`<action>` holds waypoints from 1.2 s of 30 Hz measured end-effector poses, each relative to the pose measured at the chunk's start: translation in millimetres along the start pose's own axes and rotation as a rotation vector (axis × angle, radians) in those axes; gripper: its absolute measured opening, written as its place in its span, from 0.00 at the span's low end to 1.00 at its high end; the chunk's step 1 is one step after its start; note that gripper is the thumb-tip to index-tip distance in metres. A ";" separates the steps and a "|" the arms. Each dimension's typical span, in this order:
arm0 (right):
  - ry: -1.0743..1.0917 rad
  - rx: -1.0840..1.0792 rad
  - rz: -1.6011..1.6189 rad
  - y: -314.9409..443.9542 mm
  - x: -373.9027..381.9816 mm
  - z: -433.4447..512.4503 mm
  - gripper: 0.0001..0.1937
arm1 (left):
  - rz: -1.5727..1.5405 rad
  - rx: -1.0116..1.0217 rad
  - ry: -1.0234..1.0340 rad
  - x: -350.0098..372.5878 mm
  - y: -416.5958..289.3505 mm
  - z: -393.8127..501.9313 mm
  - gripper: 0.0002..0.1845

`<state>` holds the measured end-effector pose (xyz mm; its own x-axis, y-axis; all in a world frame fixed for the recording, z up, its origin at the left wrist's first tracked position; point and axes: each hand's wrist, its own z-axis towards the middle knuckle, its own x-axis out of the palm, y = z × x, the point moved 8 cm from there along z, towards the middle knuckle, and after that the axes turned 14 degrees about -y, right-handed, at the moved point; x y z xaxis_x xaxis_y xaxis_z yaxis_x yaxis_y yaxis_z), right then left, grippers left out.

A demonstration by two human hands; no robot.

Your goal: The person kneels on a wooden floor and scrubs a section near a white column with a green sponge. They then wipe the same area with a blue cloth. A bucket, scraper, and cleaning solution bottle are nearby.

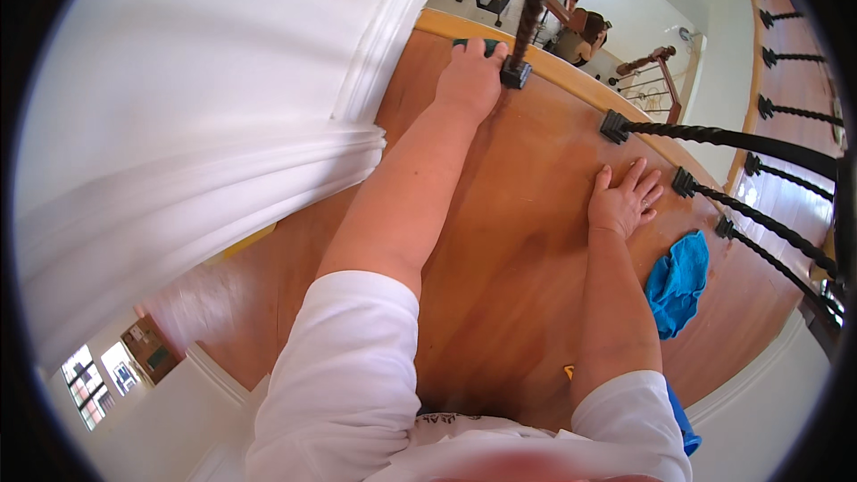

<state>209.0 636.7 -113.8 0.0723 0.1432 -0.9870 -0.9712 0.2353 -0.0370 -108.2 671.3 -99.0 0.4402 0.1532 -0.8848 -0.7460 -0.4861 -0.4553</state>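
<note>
My left hand (pixel 471 77) reaches far out and rests on a dark green scouring pad (pixel 492 47). The pad lies on the wooden floor (pixel 529 214), beside the black base of a twisted iron baluster (pixel 516 72), and my fingers cover much of it. My right hand (pixel 619 201) lies palm down on the boards with its fingers spread, holding nothing; a ring shows on one finger. A crumpled blue cloth (pixel 679 284) sits to the right of my right forearm.
Twisted iron balusters (pixel 730 140) line the floor's right edge above a drop to a lower level, where people (pixel 582 37) are visible. White moulding (pixel 321 174) runs along the left. A blue plastic object (pixel 684 422) is partly hidden by my right sleeve. Beyond the left wall stands a cardboard box (pixel 150 348).
</note>
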 end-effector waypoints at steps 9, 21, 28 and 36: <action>-0.044 -0.018 -0.022 0.5 0.7 0.8 0.35 | 0.220 0.284 -0.047 -14.6 -15.0 -1.9 0.20; -0.023 -0.011 -0.030 -0.3 -0.2 1.4 0.35 | 0.210 0.098 -0.043 -10.5 5.1 7.7 0.21; -0.015 -0.014 -0.023 -0.4 1.8 1.0 0.35 | -0.172 -0.035 0.140 5.2 -18.8 -73.8 0.27; -0.012 0.000 0.008 -1.4 0.5 0.2 0.35 | 0.179 0.027 -0.381 -27.2 37.2 -99.6 0.32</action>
<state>210.4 636.7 -114.2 0.0671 0.1562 -0.9854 -0.9718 0.2340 -0.0291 -98.2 563.3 -81.9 0.0904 0.3780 -0.9214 -0.8089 -0.5119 -0.2893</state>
